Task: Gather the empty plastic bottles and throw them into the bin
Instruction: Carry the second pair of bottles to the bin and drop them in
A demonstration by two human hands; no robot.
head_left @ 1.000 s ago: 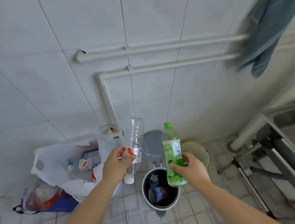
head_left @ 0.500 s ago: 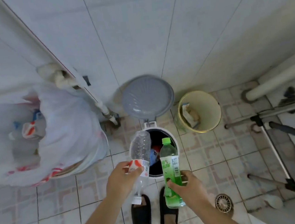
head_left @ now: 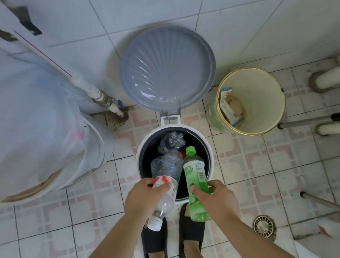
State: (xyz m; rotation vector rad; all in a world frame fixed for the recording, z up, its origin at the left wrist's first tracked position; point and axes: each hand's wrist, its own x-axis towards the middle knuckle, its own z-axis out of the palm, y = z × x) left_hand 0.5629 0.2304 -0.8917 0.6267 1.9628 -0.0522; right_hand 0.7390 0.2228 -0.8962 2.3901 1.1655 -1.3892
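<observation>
A white pedal bin [head_left: 204, 140] with a dark inside stands open on the floor, its grey lid [head_left: 167, 67] leaning back against the wall. A crumpled clear bottle [head_left: 171, 142] lies inside it. My left hand [head_left: 143, 199] grips a clear bottle [head_left: 164, 170] with a red-and-white label, white cap pointing toward me, its base over the bin's mouth. My right hand [head_left: 218, 200] grips a green bottle [head_left: 196, 176] with a green cap, its top over the bin's opening. Both hands hover at the bin's near rim.
A yellow bucket [head_left: 262, 92] with packets inside stands right of the bin. A large white container under a plastic bag [head_left: 30, 112] fills the left. Pipes run down the tiled wall. Metal legs [head_left: 334, 207] and a floor drain [head_left: 263, 224] lie at right. My black slippers [head_left: 192, 236] touch the bin's base.
The view has tilted further down and closer to the bin. Both hands have carried their bottles forward over the bin's opening.
</observation>
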